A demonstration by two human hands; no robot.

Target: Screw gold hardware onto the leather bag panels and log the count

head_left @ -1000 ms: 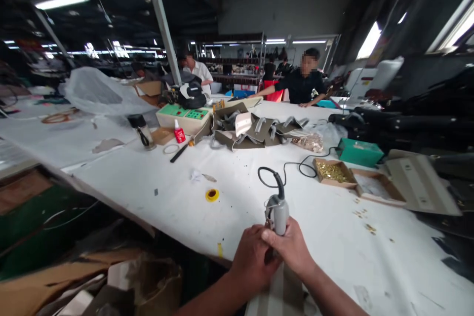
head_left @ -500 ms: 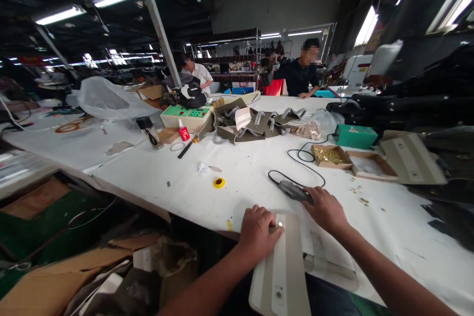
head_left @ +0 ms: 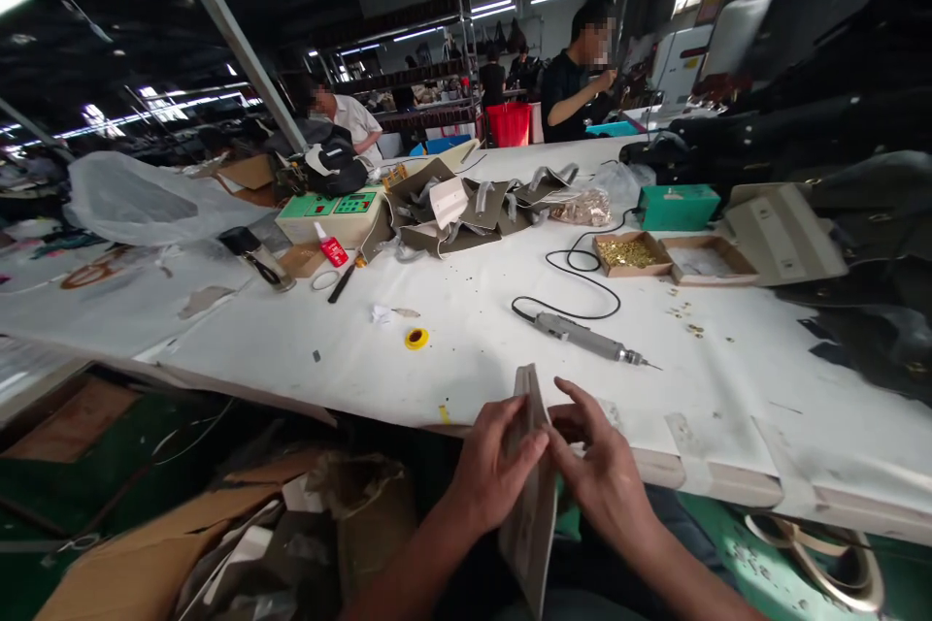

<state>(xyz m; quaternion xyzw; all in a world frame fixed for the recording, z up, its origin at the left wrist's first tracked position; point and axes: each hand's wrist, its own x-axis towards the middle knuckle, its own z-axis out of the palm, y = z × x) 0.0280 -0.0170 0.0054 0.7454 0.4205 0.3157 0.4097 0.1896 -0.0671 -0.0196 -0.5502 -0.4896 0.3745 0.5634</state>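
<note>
A beige flat panel stands turned nearly edge-on at the table's front edge. My left hand grips it from the left, thumb across its near side. My right hand holds its right side, with the thumb against it and the index finger raised; the other fingers are partly hidden. Beyond my hands, a grey electric screwdriver lies on the white table, its bit pointing right and its black cable curling behind.
A carton of small brass pieces sits beside another shallow carton and a green box. A yellow roll lies left of the screwdriver. An open cardboard box stands lower left. Two people work across the table.
My right hand has let go of the electric screwdriver, which now lies on the table, and has taken hold of the panel. The panel has been lifted and turned from face-up to edge-on.
</note>
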